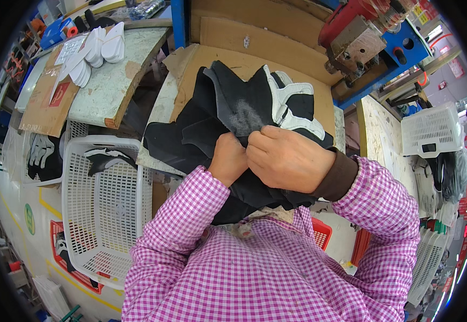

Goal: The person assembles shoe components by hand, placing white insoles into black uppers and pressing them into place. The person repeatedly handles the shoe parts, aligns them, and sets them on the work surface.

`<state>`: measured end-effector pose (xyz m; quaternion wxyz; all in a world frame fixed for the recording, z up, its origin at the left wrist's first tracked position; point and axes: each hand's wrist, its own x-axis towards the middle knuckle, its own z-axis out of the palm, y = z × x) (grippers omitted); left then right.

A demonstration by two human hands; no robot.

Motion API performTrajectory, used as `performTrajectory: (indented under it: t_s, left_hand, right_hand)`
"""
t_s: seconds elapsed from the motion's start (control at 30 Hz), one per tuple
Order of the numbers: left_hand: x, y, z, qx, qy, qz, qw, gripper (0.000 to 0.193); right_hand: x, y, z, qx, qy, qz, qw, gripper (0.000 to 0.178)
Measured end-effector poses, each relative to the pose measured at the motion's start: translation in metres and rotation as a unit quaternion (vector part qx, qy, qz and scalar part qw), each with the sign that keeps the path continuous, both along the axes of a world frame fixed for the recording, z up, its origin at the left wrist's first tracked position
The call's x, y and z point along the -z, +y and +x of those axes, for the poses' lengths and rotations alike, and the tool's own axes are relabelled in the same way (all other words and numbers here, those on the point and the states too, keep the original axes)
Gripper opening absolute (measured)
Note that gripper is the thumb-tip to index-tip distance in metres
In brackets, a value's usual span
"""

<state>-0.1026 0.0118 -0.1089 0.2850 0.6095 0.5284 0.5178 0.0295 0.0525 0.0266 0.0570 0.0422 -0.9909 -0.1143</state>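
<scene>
Close together over the workbench, both my hands are closed at the near edge of a black fabric shoe upper with a grey fuzzy patch on its lining. My left hand grips this edge from the left, its fingertips mostly hidden. Pressed against it, my right hand pinches the same edge with thumb and fingers. A black piece with white trim lies at the right of the pile, just beyond my right hand. More black pieces spread out to the left and below my wrists.
Cardboard lines the bench back. A red and blue machine stands at the far right. At left, a white plastic basket holds a black-and-white piece, below a side table bearing white cutouts. Another white basket sits at right.
</scene>
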Motion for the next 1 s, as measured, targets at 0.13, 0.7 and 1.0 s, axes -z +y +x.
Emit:
performTrajectory:
  t_s: [0.13, 0.7, 1.0]
  left_hand:
    - [0.009, 0.009, 0.002, -0.028, -0.002, 0.014, 1.000, 0.018]
    - [-0.036, -0.006, -0.040, -0.091, -0.455, 0.023, 0.885, 0.029]
    - [-0.056, -0.016, -0.016, -0.059, -0.576, -0.070, 0.812, 0.033]
  right_hand:
    - [-0.004, 0.001, -0.001, 0.012, -0.016, 0.024, 1.000, 0.017]
    - [0.028, -0.020, 0.133, 0.387, 0.364, -0.293, 0.795, 0.082]
    - [0.063, -0.005, 0.150, 0.399, 0.195, -0.646, 0.621, 0.089]
